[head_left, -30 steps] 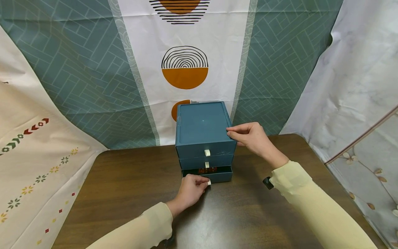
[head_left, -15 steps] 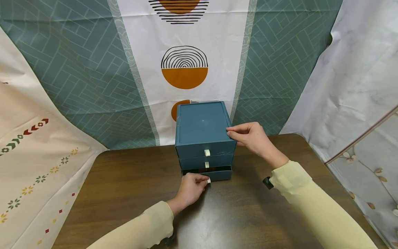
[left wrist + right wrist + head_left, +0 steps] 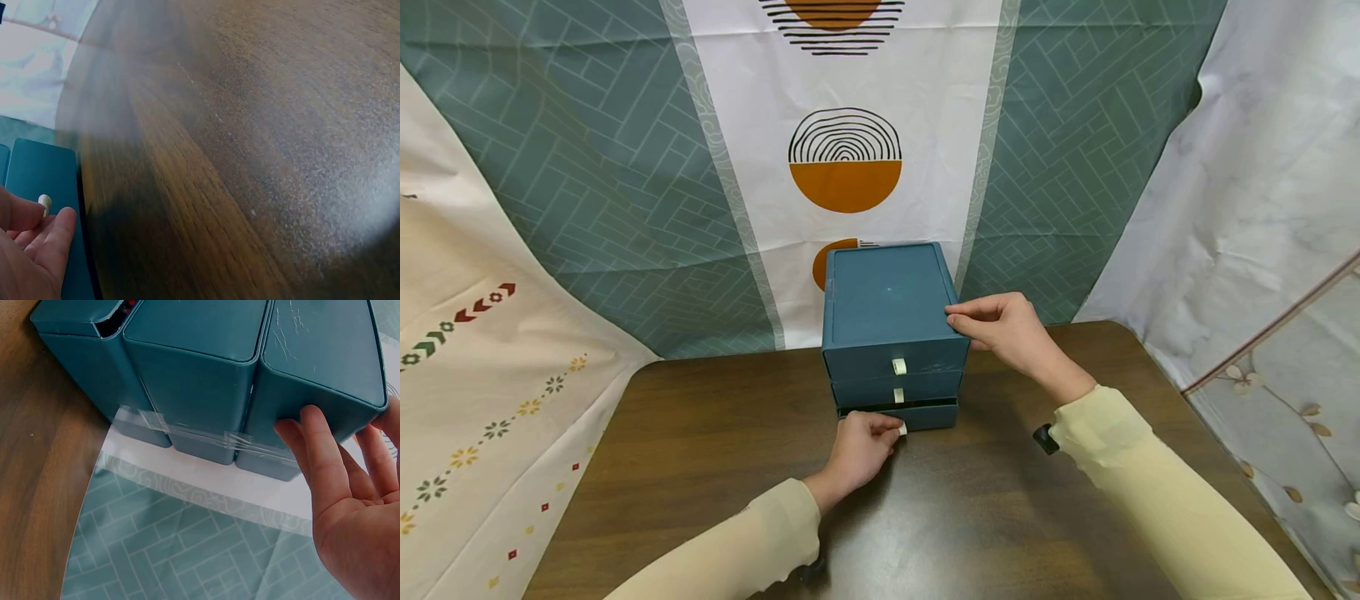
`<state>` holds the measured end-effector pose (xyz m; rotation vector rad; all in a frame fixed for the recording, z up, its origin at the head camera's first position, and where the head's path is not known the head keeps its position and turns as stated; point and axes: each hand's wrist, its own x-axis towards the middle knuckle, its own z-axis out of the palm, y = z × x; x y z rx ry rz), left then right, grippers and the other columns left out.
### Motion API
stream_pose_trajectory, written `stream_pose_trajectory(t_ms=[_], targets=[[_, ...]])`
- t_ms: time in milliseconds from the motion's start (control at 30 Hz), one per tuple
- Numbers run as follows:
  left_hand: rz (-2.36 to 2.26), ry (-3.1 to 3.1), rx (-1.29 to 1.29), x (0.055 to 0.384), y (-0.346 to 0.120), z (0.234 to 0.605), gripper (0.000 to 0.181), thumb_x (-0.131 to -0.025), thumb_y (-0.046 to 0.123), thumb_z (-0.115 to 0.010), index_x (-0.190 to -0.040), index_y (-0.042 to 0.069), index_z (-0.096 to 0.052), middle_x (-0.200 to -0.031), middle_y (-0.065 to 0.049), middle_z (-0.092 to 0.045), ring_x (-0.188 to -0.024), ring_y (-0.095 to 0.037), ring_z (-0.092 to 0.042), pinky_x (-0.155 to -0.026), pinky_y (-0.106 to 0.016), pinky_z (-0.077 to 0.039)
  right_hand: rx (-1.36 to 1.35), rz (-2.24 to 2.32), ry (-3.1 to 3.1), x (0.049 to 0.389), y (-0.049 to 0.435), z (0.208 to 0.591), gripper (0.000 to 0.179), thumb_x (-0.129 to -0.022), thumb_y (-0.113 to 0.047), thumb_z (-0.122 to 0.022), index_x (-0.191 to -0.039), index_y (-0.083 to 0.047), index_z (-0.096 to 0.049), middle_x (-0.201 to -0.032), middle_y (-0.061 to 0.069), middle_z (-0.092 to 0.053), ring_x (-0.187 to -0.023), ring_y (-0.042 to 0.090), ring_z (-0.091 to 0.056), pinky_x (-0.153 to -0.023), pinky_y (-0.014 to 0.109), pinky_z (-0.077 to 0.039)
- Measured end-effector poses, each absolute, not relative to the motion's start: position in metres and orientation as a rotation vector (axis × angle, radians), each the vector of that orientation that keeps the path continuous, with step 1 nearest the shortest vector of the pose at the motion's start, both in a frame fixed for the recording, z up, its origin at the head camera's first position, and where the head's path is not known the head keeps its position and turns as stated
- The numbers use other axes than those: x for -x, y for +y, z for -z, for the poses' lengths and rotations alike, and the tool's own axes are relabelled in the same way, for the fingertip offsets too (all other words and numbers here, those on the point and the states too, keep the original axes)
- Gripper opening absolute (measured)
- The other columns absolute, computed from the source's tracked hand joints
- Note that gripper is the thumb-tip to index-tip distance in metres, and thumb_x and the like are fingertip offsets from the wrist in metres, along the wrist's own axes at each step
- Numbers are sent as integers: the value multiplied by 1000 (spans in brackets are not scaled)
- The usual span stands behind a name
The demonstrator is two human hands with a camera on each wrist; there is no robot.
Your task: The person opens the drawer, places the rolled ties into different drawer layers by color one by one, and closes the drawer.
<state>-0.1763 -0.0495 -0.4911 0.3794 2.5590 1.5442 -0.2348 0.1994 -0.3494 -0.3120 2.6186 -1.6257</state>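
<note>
A blue-teal three-tier drawer unit (image 3: 887, 296) stands at the back middle of the table. Its bottom drawer (image 3: 934, 417) sticks out a little, leaving a narrow dark gap above its front. The left hand (image 3: 859, 450) pinches that drawer's small white pull tab (image 3: 44, 203) between thumb and fingers. Up at the unit's top right edge, the right hand (image 3: 1015, 335) grips the box, thumb on top and fingers against the side. In the right wrist view, a bit of something red (image 3: 129, 305) shows through the drawer gap.
Both upper drawers are closed, each with a white tab (image 3: 899, 366). Clear tape (image 3: 194, 434) runs across the tiers on the side. Behind the brown wooden table (image 3: 700, 433) hangs a patterned cloth (image 3: 617, 167), with pale cloths at left and right.
The left hand has pushed the bottom drawer inward, and the gap above it has narrowed, hiding the reddish contents from the head view. The right hand keeps its place on the unit.
</note>
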Motion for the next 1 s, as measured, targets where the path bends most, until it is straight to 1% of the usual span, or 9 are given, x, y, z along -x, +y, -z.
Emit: stream_pose_trajectory(t_ms=[167, 400, 600, 767, 1000], targets=[[-1531, 2594, -370, 179, -49, 490, 17, -90, 8, -61, -102, 5, -72, -99, -10, -72, -76, -21, -70, -59, -18, -52, 303, 1636, 2621, 235, 198, 348, 30, -81, -42, -69, -107, -26, -72, -112, -2, -68, -102, 13, -64, -78, 39, -57], [-1523, 2633, -357, 183, -47, 493, 16, -88, 10, -63, -99, 6, -73, -89, -9, -73, -64, -9, -66, -56, -18, -52, 315, 1619, 2627, 235, 200, 349, 31, -82, -42, -69, -109, -26, -71, -113, -1, -68, -102, 14, -64, -77, 38, -57], [-1542, 2637, -334, 185, -45, 496, 15, -88, 10, -63, -99, 6, -74, -89, -10, -73, -67, -14, -68, -55, -19, -52, 313, 1615, 2628, 234, 200, 349, 32, -82, -43, -69, -109, -25, -71, -113, -1, -68, -100, 14, -64, -77, 38, -57], [-1536, 2652, -318, 187, -44, 498, 15, -88, 11, -64, -98, 7, -74, -89, -7, -73, -68, -13, -68, -56, -18, -52, 309, 1623, 2632, 234, 200, 349, 31, -82, -42, -69, -108, -26, -72, -112, -2, -69, -100, 14, -65, -75, 36, -57], [-1524, 2696, -373, 189, -44, 497, 15, -88, 9, -64, -98, 7, -74, -89, -6, -74, -71, -16, -69, -57, -19, -51, 298, 1639, 2626, 234, 198, 348, 29, -81, -42, -70, -107, -27, -72, -112, -3, -69, -100, 13, -65, -76, 38, -57]])
